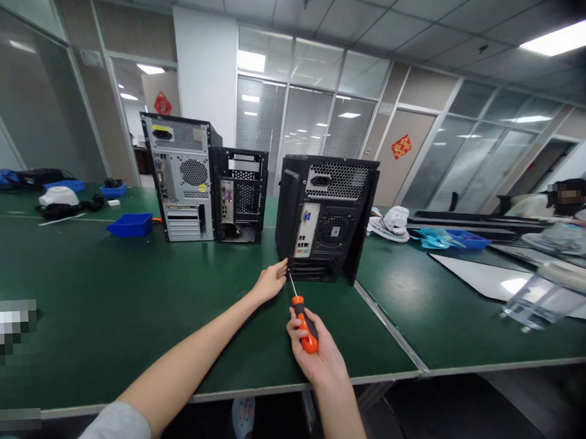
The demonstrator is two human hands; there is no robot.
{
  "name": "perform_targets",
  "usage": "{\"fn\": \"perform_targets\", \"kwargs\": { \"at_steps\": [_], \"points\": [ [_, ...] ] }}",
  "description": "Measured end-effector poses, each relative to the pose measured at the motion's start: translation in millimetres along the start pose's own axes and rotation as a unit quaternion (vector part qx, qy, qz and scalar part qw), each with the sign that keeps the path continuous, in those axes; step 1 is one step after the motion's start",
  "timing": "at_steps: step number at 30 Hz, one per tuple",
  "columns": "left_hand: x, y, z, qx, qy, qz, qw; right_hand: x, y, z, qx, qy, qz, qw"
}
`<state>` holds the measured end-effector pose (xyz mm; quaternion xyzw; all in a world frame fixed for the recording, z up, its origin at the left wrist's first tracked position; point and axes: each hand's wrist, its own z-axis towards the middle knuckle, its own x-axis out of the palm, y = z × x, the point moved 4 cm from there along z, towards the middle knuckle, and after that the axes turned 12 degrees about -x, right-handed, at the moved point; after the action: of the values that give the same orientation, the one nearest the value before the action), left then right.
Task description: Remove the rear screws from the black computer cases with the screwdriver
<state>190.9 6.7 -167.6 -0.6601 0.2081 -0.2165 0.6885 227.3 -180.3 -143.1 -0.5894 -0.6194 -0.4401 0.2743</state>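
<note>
I've R hand (323,357) fingers wrapped round screwdriver (305,322), long axis fwd & slightly L to lower-L corner of PC case (332,214) on surface (228,287), L hand (270,283) nearer, its grip unclear, can't tell.

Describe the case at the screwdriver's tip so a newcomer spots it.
On the green table, look right of the silver computer case. Past the middle case stands the rightmost case, black, with the right hand holding an orange screwdriver at its lower left corner. Unlike its neighbours, it stands nearer the camera.
</note>
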Motion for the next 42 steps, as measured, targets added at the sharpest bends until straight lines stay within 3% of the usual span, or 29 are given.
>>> {"fn": "perform_targets", "kwargs": {
  "at_steps": [27,42],
  "points": [
    [0.4,-1.2,-1.2,-0.005,-0.008,0.006,1.000,3.0,-3.0,-5.6,0.030,0.005,0.029,0.999],
    [0.8,-2.5,-2.1,-0.009,-0.008,0.011,1.000,-1.8,-2.0,1.8,0.071,0.055,0.109,0.990]
  ]
}}
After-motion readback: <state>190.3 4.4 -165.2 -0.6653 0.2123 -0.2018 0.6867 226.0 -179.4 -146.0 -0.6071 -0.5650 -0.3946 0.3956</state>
